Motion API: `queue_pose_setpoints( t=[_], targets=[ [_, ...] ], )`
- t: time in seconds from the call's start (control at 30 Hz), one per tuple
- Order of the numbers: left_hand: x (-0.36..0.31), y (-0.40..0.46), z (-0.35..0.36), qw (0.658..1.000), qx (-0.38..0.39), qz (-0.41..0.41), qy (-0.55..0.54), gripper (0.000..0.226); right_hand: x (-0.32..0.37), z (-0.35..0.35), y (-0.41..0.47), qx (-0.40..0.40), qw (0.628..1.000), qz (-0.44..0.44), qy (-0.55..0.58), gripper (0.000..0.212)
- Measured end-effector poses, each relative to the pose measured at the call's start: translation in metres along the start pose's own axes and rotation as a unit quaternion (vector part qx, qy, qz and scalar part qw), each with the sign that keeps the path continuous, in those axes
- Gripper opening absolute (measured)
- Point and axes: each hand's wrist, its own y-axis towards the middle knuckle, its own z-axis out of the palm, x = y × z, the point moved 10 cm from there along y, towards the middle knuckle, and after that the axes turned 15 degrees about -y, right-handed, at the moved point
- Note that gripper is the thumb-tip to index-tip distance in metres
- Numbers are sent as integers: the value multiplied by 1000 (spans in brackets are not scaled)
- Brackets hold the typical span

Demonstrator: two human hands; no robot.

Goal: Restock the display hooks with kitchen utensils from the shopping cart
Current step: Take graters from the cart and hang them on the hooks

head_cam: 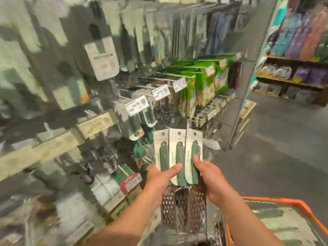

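Three green-handled metal graters (pixel 178 157) on grey cards are fanned out side by side in front of me, cards up and perforated blades hanging down. My left hand (pixel 159 178) holds the left side of the fan, thumb across the handles. My right hand (pixel 208 176) grips the right grater, thumb on its green handle. The orange-rimmed shopping cart (pixel 291 204) is at lower right, under my right forearm. Display hooks (pixel 159 86) with white price tags stick out from the rack above the graters. The whole view is motion-blurred.
The rack on the left is packed with hanging carded utensils (pixel 102 57) and green packets (pixel 204 75). Boxed goods (pixel 127 178) sit on a low shelf at left. A grey aisle floor (pixel 275 139) runs to the right toward shelves of coloured goods (pixel 298 38).
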Motion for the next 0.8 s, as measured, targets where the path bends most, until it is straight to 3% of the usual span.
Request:
queue_pose_setpoints(
  t=[0.03, 0.13, 0.2, 0.27, 0.33, 0.43, 0.57, 0.67, 0.77, 0.8],
  targets=[
    [-8, -6, -24, 1000, -12, 12, -14, 92, 3, 26, -3, 26, 999, -5, -22, 41],
    [-23, -32, -83, 997, -39, 28, -63, 54, 5, 92, -11, 70, 993, -15, -94, 44],
    [-24, -46, -125, 994, -73, 24, -81, 74, -1, 132, -19, 83, 986, -19, -141, 62],
    [-29, -61, -162, 990, -107, 42, -86, 107, -15, 163, -21, 88, 982, -26, -167, 97],
    [-27, -75, -192, 986, -132, 41, -97, 107, -29, 188, -26, 101, 979, -27, -178, 110],
    [-25, -100, -232, 982, -137, 46, -119, 83, -33, 234, -58, 134, 964, -53, -225, 92],
    [-24, -137, -293, 973, -174, 66, -140, 94, -45, 289, -93, 167, 957, -65, -230, 67],
    [-29, -166, -336, 961, -207, 85, -164, 89, -54, 321, -110, 168, 957, -48, -229, 68],
    [-30, -190, -378, 952, -241, 103, -158, 111, -56, 359, -130, 215, 950, -58, -218, 42],
    [-32, -202, -393, 946, -258, 115, -158, 101, -56, 371, -137, 225, 947, -60, -221, 38]
  ],
)
